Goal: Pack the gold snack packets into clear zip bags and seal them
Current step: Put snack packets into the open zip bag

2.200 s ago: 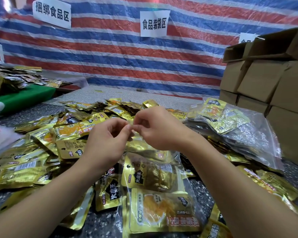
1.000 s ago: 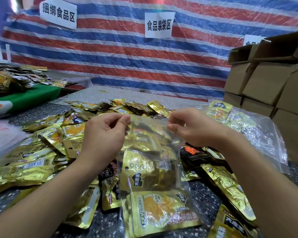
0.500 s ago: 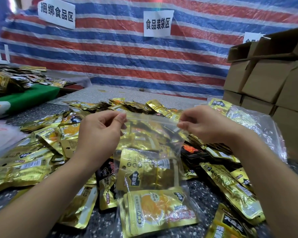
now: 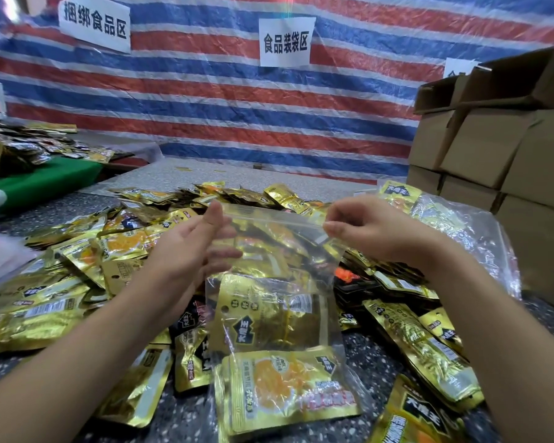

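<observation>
A clear zip bag (image 4: 279,251) hangs upright in front of me with gold snack packets (image 4: 285,388) stacked in its lower half. My right hand (image 4: 365,230) pinches the right end of the bag's zip strip. My left hand (image 4: 189,247) is off the strip, palm turned toward the bag's left edge, fingers straight, thumb up beside the top left corner. Loose gold packets (image 4: 61,302) cover the speckled table (image 4: 381,353) all around the bag.
A large clear bag full of packets (image 4: 454,225) lies at the right, against stacked cardboard boxes (image 4: 499,155). A green-covered table with more packets (image 4: 39,180) stands at the left. A striped tarp (image 4: 237,107) with paper signs closes the back.
My hands slid apart along the zip strip, the right one to its right end. My left hand has let go of the strip and opened beside the bag.
</observation>
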`<state>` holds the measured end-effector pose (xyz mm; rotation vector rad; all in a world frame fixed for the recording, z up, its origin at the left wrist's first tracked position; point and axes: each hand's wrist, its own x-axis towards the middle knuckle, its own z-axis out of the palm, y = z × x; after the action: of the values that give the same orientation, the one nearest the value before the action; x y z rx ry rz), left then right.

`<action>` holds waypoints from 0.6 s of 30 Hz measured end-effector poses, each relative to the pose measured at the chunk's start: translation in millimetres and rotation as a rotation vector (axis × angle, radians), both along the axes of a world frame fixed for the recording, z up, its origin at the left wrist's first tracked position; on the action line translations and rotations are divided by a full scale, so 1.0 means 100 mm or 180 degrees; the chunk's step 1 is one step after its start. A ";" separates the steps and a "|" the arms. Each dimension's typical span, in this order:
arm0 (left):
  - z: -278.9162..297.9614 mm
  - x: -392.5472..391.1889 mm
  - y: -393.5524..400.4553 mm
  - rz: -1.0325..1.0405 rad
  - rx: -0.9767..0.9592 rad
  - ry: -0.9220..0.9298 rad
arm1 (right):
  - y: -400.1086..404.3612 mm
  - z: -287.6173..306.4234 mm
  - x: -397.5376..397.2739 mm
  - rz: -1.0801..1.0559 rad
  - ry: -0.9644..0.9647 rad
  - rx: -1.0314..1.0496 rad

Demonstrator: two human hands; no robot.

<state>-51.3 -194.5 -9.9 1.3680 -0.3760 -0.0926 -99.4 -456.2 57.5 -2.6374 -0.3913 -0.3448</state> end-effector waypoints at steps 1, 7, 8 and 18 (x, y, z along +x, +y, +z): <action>0.00 0.01 0.01 -0.0212 0.0161 0.0114 | -0.01 -0.01 0.00 -0.0006 -0.0004 0.0069; -0.05 -0.06 0.08 -0.1148 0.1340 0.0198 | 0.01 -0.13 0.07 0.0208 0.0483 0.1438; -0.06 -0.07 0.08 -0.1161 0.1376 0.0204 | 0.03 -0.15 0.08 0.0302 0.0560 0.1628; -0.05 0.04 0.06 -0.0600 0.0449 0.0858 | 0.10 -0.28 0.14 0.0224 0.1547 0.2140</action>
<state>-47.1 -188.0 -15.2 1.4343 -0.2742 -0.4623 -85.5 -446.7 29.3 -1.9499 -0.1618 0.1716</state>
